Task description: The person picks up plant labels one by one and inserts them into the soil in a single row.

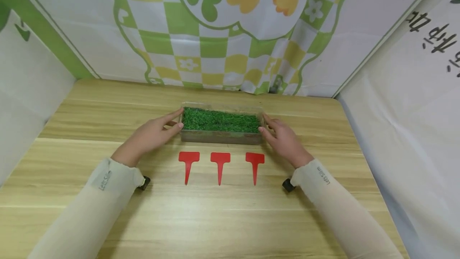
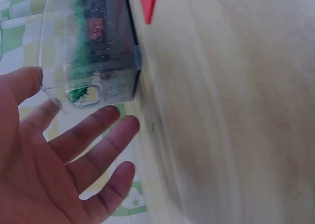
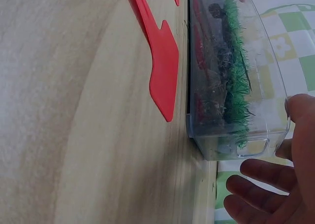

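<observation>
Head view: left hand (image 1: pixel 152 133) and right hand (image 1: pixel 284 139) pinch opposite ends of the clear turf box (image 1: pixel 222 137) on the worktop (image 1: pixel 215 219), its handling seemingly unfinished, while three red markers (image 1: pixel 220 157) lie untouched.

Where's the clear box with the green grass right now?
Near the middle of the head view, the clear box sits on the table between the left hand and right hand, just beyond the three red markers.
</observation>
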The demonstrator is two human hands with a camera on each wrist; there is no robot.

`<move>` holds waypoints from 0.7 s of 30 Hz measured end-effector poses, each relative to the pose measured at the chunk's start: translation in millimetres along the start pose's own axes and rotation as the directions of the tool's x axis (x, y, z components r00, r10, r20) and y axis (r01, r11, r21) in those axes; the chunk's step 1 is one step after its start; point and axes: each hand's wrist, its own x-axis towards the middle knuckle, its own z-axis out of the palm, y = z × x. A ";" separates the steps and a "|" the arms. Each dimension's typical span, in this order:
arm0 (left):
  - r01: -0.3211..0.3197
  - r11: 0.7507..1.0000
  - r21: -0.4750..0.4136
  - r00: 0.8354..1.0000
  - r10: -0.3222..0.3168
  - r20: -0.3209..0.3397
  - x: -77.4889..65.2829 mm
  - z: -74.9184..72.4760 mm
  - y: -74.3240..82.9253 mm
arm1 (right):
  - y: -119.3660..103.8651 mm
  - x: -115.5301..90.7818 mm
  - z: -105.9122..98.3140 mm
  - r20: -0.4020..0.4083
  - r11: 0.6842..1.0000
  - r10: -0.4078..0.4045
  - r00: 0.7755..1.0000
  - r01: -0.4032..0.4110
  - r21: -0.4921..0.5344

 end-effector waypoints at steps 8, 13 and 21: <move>0.020 1.000 -0.008 0.999 -0.020 0.033 1.2 -3.2 2.4 | 3.1 1.1 0.0 -0.006 0.999 -0.002 1.000 0.003 0.045; 0.030 1.000 -0.008 0.999 -0.029 0.021 2.8 -5.0 2.0 | 3.5 0.9 -0.5 0.004 0.998 0.019 1.000 -0.019 0.066; 0.024 0.999 -0.028 0.998 -0.022 0.056 1.8 -9.8 2.5 | 4.2 -0.1 -0.3 0.004 0.994 0.043 0.999 -0.043 0.102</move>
